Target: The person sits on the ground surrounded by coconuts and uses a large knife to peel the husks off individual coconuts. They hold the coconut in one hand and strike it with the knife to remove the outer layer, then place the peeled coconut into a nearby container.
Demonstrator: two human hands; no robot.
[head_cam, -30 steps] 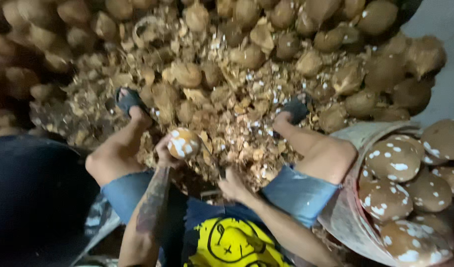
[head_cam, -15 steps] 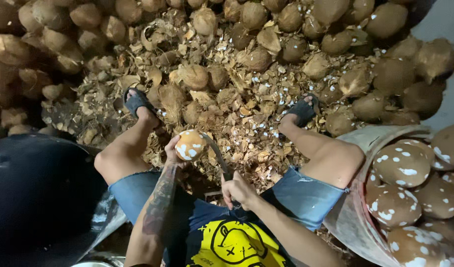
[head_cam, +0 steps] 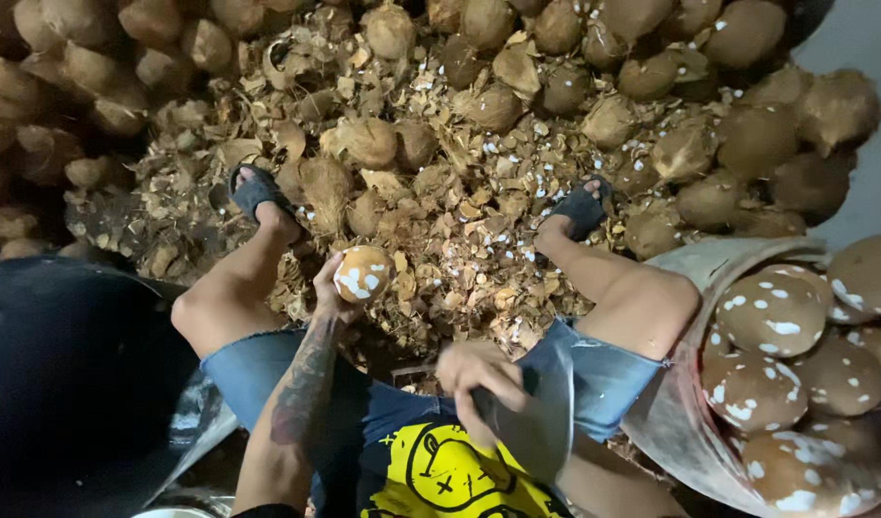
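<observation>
While cupped in left hand (head_cam: 333,297) fingertips, peeled coconut (head_cam: 364,273); cleaver (head_cam: 532,422) in right hand (head_cam: 479,379).

The person wears cut-off blue denim shorts (head_cam: 594,369) with frayed, ragged hems on both legs, and a dark navy shirt (head_cam: 402,422) printed with a large yellow round smiley design (head_cam: 450,475) drawn in black lines. On each foot sits a dark grey open-toed rubber sandal (head_cam: 253,192) with a broad strap across the instep. The left forearm carries a long dark tattoo (head_cam: 301,388) of dense, patterned linework running from near the wrist towards the elbow. Both hands (head_cam: 474,369) are bare, without gloves, rings or a watch.
</observation>
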